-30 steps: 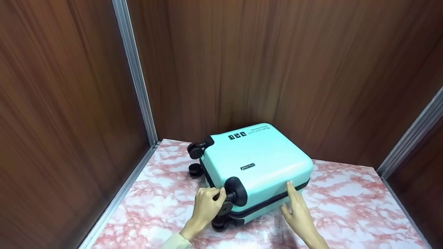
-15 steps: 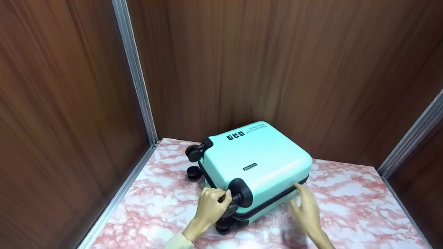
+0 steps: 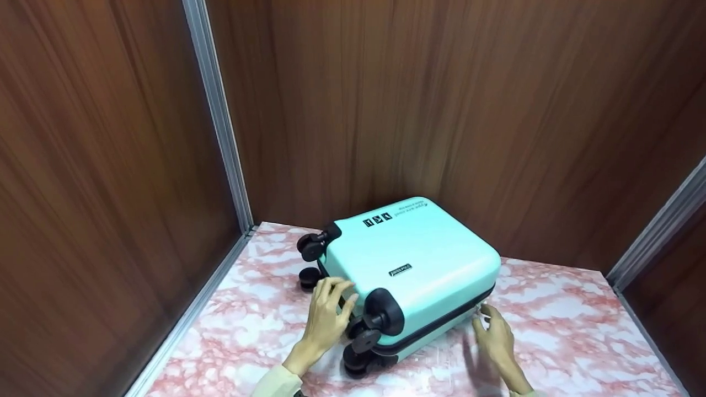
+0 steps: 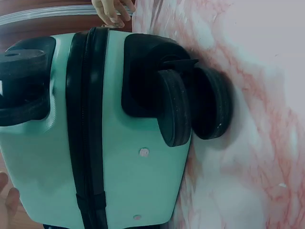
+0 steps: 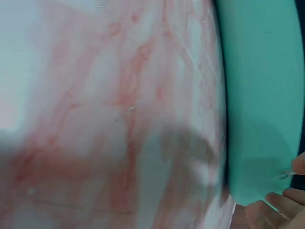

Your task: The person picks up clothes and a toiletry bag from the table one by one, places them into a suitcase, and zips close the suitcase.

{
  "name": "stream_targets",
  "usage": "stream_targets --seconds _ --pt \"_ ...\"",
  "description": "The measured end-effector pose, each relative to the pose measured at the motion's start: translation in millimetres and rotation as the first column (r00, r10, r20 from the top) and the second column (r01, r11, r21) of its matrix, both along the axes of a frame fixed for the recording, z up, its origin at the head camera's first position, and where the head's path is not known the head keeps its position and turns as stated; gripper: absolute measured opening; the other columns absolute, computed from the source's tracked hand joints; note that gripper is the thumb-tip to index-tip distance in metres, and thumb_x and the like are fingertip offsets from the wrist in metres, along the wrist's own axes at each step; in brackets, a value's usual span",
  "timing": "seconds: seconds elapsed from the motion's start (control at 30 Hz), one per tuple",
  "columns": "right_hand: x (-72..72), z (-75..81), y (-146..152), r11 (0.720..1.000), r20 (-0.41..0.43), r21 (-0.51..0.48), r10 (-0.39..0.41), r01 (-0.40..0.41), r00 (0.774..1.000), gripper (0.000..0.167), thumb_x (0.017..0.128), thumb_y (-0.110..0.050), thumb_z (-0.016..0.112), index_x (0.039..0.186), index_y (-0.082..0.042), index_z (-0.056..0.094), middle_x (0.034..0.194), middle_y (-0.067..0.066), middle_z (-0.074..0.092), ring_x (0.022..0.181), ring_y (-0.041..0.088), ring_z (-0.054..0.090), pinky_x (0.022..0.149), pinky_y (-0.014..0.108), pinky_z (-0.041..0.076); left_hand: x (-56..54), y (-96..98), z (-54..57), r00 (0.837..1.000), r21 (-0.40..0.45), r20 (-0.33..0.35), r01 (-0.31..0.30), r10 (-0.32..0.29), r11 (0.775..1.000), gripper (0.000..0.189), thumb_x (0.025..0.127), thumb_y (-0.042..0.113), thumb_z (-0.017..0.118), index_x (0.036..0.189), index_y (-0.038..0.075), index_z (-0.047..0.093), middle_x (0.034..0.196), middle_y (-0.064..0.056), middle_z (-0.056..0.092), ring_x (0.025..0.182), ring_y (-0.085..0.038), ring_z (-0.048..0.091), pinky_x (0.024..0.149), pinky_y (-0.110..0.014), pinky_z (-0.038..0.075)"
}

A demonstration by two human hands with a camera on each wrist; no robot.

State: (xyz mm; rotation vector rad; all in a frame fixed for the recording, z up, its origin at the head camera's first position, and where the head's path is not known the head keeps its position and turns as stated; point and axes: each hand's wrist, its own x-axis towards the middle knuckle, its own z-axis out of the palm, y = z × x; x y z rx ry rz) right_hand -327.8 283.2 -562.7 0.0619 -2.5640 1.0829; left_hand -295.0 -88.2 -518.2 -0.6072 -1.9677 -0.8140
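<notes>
A mint-green hard-shell suitcase [image 3: 419,248] lies flat, with its black caster wheels [image 3: 364,341] toward the left. A black zipper seam [image 3: 436,325] runs round its side. My left hand [image 3: 325,317] is off the near caster, its loosely bent fingers by the suitcase's wheel end; in the left wrist view only its fingertips [image 4: 10,200] show at the lower left. At the right end of the near side, my right hand [image 3: 496,336] pinches a small shiny zipper pull [image 5: 285,174] between thumb and fingers, just below the seam.
The suitcase rests on a table [image 3: 562,320] with a red-and-white marbled top. Brown wood-grain panels [image 3: 353,110] stand behind and at both sides, joined by metal corner strips [image 3: 218,110]. The suitcase's far side is close to the back panel.
My left hand has let go of the near caster and drawn slightly left. My right hand has moved right along the seam, from flat against the side to the zipper pull.
</notes>
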Motion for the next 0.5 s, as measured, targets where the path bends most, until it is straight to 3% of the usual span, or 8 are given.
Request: stream_targets --seconds 0.1,0.17,0.33,0.5 --pt "-2.7 2.1 -4.2 1.000 -0.017 -0.005 -0.008 0.008 1.000 0.040 0.096 -0.006 0.058 0.129 0.014 0.049 0.118 0.032 0.061 0.107 0.048 0.060 0.089 0.060 0.045 -1.1 -3.8 0.1 0.998 -0.111 0.018 0.054 -0.052 0.992 0.042 0.088 0.014 0.074 0.128 0.011 0.063 0.137 -0.011 0.054 0.128 -0.031 0.046 0.098 -0.049 0.039" --pt "-3.8 3.0 -5.7 1.000 -0.018 -0.012 -0.022 0.022 1.000 0.040 0.096 -0.007 0.059 0.129 0.014 0.048 0.115 0.032 0.063 0.104 0.048 0.061 0.089 0.061 0.044 -2.1 -5.4 -0.2 0.996 -0.172 0.047 0.089 -0.082 0.981 0.053 0.086 0.016 0.076 0.135 0.013 0.059 0.148 -0.013 0.046 0.137 -0.035 0.038 0.100 -0.055 0.037" --pt "-4.5 2.4 -6.8 0.998 -0.026 -0.003 -0.055 0.055 0.998 0.039 0.096 -0.007 0.059 0.127 0.014 0.050 0.102 0.028 0.068 0.095 0.046 0.065 0.086 0.060 0.043 -4.0 -7.4 -2.0 0.991 -0.242 0.099 0.116 -0.094 0.963 0.070 0.079 0.019 0.082 0.143 0.016 0.053 0.153 -0.015 0.039 0.141 -0.039 0.032 0.098 -0.058 0.038" --pt "-2.6 3.0 -9.6 0.997 -0.057 0.056 -0.044 0.047 0.997 0.022 0.095 -0.006 0.061 0.111 0.009 0.066 0.082 0.014 0.066 0.076 0.034 0.062 0.070 0.052 0.047 -5.5 -8.5 -2.8 0.991 -0.283 0.117 0.097 -0.066 0.954 0.078 0.076 0.014 0.084 0.146 0.017 0.049 0.155 -0.013 0.036 0.143 -0.038 0.029 0.099 -0.058 0.037"
